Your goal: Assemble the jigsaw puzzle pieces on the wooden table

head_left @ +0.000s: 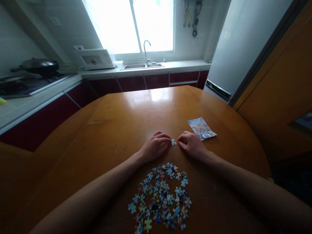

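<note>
My left hand [156, 145] and my right hand [191, 143] rest side by side on the round wooden table [126, 123]. Between their fingertips lies a small blue-and-white jigsaw piece [173, 142]; the left fingers touch its left edge, and the right fingertips sit just beside it. Whether the piece is one or two joined, I cannot tell. A heap of several loose colourful puzzle pieces [159, 196] is spread on the table between my forearms, nearer to me.
A colourful picture card [201, 128] lies flat on the table just right of my right hand. Beyond the table run a counter with a sink [142, 66], a microwave [95, 59] and a wok [39, 66]. A fridge [241, 45] stands at the right.
</note>
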The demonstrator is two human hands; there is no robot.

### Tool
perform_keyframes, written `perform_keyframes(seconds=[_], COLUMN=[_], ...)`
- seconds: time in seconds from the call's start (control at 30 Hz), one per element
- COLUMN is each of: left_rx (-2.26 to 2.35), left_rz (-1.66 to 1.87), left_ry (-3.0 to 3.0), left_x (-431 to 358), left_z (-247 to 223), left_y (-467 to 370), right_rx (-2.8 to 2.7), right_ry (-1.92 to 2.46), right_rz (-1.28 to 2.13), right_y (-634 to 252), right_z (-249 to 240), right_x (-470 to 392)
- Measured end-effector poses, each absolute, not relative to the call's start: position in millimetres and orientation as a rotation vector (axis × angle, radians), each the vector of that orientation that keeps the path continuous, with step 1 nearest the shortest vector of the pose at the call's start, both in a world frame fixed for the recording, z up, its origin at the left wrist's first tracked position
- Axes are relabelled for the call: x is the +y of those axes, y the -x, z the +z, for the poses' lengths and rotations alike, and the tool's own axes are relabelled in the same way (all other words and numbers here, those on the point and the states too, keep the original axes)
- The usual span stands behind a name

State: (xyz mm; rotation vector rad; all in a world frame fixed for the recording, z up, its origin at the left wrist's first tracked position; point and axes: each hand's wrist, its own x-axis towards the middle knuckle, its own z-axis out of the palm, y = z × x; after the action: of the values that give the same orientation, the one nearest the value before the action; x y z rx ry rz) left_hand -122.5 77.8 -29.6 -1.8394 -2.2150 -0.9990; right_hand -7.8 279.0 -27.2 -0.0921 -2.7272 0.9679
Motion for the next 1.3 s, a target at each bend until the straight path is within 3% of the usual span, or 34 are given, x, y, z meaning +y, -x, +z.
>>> perform_keyframes(seconds=[0.37, 0.67, 1.3], left_rx=[-2.224, -2.296, -2.31], left_rz=[-0.917, -0.736, -0.745], left_ry=[1.876, 1.889, 1.919], left_x=[77, 77, 78], left_z=[-29, -29, -31], left_y=[122, 120, 123], right_rx=[-2.802, -2.8, -2.794], right_ry=[0.096, 0.098, 0.123], right_rz=[0.768, 0.794, 0.661], right_y=[5, 4, 7], right_z=[-26, -24, -27], right_x=[272, 269, 263])
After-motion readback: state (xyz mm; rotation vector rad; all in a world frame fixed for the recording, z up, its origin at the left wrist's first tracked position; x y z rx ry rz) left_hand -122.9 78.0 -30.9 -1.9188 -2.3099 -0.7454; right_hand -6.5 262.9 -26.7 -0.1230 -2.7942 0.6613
